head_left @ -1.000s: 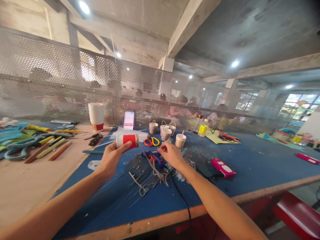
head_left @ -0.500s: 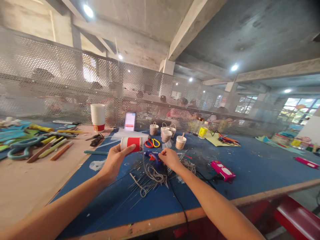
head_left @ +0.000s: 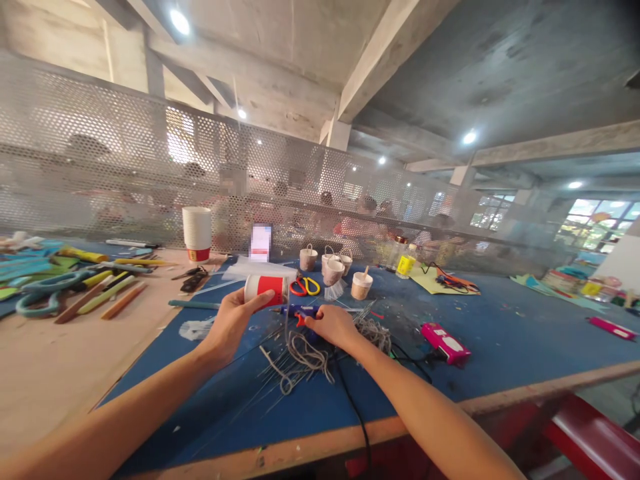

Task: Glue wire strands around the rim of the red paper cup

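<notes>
My left hand grips a red and white paper cup lying on its side, its mouth end toward the right. A grey cord hangs by that end and runs down to a loose coil on the blue table. My right hand is closed round the handle of a blue glue gun with an orange-red trigger. The gun's nozzle points left, just below the cup. Yellow and red scissors lie behind it.
Several small cord-wrapped cups stand behind the hands, with a stack of paper cups farther left. A pink box sits at right. Tools, including teal scissors, lie at left. A black cable crosses the front edge.
My right hand has closed round the glue gun's handle and turned the gun level, nozzle to the left. The cup in my left hand has shifted slightly right.
</notes>
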`<state>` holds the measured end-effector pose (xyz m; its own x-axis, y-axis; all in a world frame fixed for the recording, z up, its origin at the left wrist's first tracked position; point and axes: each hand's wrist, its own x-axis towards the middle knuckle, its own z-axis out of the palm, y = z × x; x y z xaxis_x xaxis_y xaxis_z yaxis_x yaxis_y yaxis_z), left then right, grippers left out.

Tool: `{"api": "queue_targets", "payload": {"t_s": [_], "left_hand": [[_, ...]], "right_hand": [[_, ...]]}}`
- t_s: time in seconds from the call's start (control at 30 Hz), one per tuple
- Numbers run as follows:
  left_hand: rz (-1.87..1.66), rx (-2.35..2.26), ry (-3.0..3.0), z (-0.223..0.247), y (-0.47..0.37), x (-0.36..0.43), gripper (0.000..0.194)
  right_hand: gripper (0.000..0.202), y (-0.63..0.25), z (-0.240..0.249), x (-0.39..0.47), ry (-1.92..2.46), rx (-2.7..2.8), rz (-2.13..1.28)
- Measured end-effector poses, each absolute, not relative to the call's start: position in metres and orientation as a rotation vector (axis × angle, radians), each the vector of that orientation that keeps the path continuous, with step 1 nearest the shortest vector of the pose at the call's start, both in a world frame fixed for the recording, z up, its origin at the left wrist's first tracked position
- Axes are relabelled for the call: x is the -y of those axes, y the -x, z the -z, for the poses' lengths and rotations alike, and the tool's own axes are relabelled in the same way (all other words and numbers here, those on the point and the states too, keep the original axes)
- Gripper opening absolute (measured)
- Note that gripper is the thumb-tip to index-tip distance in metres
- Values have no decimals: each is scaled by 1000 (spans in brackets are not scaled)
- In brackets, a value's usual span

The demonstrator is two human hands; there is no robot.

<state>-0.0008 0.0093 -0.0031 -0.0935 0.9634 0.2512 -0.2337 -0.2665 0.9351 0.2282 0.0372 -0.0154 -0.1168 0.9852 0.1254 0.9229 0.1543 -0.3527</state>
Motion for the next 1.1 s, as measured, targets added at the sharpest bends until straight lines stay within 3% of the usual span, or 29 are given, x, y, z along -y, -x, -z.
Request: {"api": "queue_targets", "payload": {"t_s": [0.3, 0.6, 0.8, 1.1], "left_hand": [[-1531, -924, -1143, -3, -1, -3, 37], [-1559, -935, -1130, -4, -1, -2, 36], [-1549, -943, -1122, -2, 2, -5, 35], [-1556, -931, -1105, -1, 1, -4, 31]], "right_hand": [[29, -232, 10, -38, 1623, 1763, -440], [33, -232, -1, -19, 1154, 1548, -451], [34, -237, -15, -19, 851, 1431, -639], [37, -239, -31, 0, 908, 1597, -782]]}}
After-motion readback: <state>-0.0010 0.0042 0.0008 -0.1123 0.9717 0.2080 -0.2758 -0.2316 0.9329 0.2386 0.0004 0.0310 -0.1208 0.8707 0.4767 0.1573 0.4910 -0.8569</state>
